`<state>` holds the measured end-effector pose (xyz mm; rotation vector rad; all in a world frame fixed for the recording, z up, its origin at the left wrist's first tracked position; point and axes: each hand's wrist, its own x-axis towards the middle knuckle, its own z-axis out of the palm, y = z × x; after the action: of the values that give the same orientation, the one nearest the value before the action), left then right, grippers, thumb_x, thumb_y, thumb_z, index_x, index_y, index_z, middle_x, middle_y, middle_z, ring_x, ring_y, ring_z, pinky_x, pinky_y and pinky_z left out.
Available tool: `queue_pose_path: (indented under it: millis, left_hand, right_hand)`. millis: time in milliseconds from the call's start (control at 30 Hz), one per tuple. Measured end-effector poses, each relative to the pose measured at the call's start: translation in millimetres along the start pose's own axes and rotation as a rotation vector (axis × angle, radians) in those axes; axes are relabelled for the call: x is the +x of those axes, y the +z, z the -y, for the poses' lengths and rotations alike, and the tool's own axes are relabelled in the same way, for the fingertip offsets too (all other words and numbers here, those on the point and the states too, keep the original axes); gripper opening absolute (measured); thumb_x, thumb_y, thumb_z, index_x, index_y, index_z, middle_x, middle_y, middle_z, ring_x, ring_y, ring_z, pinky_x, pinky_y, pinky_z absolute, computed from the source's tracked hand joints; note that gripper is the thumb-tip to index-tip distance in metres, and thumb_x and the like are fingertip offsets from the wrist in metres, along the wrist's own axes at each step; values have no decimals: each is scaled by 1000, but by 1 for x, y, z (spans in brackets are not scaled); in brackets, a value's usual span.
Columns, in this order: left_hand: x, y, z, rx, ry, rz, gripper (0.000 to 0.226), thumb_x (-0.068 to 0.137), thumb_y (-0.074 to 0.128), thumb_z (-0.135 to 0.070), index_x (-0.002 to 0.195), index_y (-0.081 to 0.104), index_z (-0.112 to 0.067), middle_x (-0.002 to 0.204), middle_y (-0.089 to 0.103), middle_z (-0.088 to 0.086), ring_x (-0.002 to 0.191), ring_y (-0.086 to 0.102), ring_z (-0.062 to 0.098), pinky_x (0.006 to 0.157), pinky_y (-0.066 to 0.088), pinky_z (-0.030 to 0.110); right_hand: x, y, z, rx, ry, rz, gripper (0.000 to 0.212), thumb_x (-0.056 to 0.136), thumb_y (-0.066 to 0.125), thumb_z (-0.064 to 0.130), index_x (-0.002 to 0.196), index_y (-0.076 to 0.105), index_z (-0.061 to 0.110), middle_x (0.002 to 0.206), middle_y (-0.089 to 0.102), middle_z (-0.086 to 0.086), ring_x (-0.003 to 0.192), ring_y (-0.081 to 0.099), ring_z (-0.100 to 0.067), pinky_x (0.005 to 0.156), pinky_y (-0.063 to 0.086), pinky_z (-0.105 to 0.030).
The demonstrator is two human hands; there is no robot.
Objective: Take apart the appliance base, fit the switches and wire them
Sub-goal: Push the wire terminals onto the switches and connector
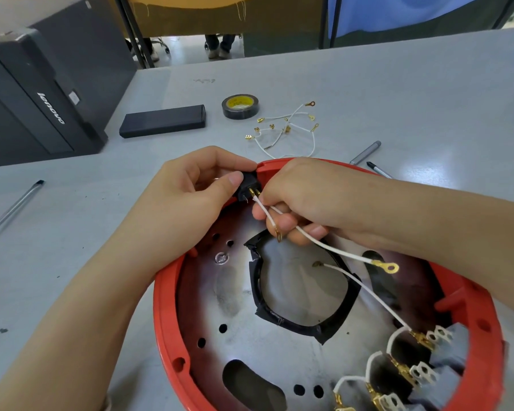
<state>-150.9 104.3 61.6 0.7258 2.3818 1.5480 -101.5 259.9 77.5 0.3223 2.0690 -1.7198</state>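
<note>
The round red appliance base (166,315) lies open side up, showing a metal plate (250,336) with a tape-edged opening. At its far rim my left hand (190,185) pinches a black switch (245,188) with brass terminals. My right hand (303,197) grips white wires (333,247) with brass ring lugs, one wire end touching the switch's terminals. Grey switches (439,351) with white wires plugged in sit at the base's near right rim.
A bundle of spare white wires (285,129) lies beyond the base, next to a roll of black tape (240,106) and a black box (162,121). Screwdrivers lie at the right (365,152) and left (9,215). A black computer case (42,93) stands far left.
</note>
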Motion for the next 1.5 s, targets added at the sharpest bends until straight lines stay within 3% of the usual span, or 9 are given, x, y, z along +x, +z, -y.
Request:
queue_pose_path:
  millis: [100, 233, 367, 633, 833, 1067, 1200, 1333, 1500]
  left_hand:
    - [0, 1, 1, -2, 1, 4, 25, 97, 55, -15, 93, 71, -33, 96, 73, 8, 95, 60, 48, 85, 48, 68]
    - [0, 0, 1, -3, 1, -4, 25, 96, 55, -13, 93, 71, -32, 93, 74, -2, 98, 65, 32, 96, 48, 53]
    - [-2, 1, -1, -5, -14, -9, 25, 97, 54, -14, 94, 71, -31, 94, 74, -1, 96, 61, 46, 85, 49, 67]
    - [-3, 2, -4, -1, -36, -22, 26, 97, 54, -16, 93, 71, -35, 94, 74, -1, 93, 61, 48, 81, 48, 71]
    - [-5, 0, -5, -29, -69, -39, 23, 96, 56, -16, 93, 73, -32, 91, 75, -2, 95, 69, 18, 83, 48, 69]
    - [-5, 0, -5, -43, -53, -31, 20, 95, 57, -14, 94, 72, -27, 90, 76, -3, 94, 70, 16, 91, 53, 49]
    - [-5, 1, -6, -47, -57, -23, 19, 95, 58, -14, 94, 72, -26, 92, 75, 1, 95, 69, 22, 91, 51, 55]
    - [-4, 1, -6, -48, -42, -17, 18, 94, 58, -12, 94, 72, -24, 91, 76, -1, 94, 69, 17, 94, 52, 37]
    - [-4, 1, -5, -69, -49, -12, 17, 94, 58, -11, 95, 72, -22, 91, 76, -1, 93, 70, 15, 90, 53, 25]
  right_hand:
    - [-1, 3, -3, -64, -37, -55, 25, 91, 39, 5, 72, 56, 5, 37, 46, 1, 23, 31, -9, 31, 22, -11]
    - [-1, 7, -5, -90, -52, -73, 25, 90, 37, 2, 74, 55, 5, 38, 47, 0, 23, 35, -9, 32, 25, -11]
    - [-1, 6, -5, -123, -50, -69, 24, 89, 37, 1, 76, 56, 6, 40, 49, 0, 25, 37, -10, 32, 28, -12]
    - [-1, 3, -1, -50, -32, -29, 23, 90, 38, 4, 76, 55, 4, 40, 46, 1, 25, 33, -8, 30, 23, -13]
    - [0, 1, 0, -259, -57, -19, 26, 91, 37, 7, 84, 62, 3, 42, 51, 1, 27, 40, -12, 33, 30, -12]
    - [-3, -3, -6, -486, -173, -79, 26, 91, 41, 18, 83, 63, 6, 46, 59, 2, 30, 48, -14, 33, 33, -15]
    - [-4, 0, -8, -499, -243, -133, 32, 93, 39, 17, 74, 64, 9, 49, 63, -3, 29, 48, -12, 33, 32, -13]
    - [0, 3, -8, -531, -258, -170, 34, 89, 39, 16, 70, 66, 8, 59, 67, -18, 30, 47, -9, 35, 34, -14]
    - [0, 2, -9, -557, -254, -194, 33, 88, 39, 18, 69, 65, 12, 52, 65, -7, 33, 51, -13, 41, 42, -18]
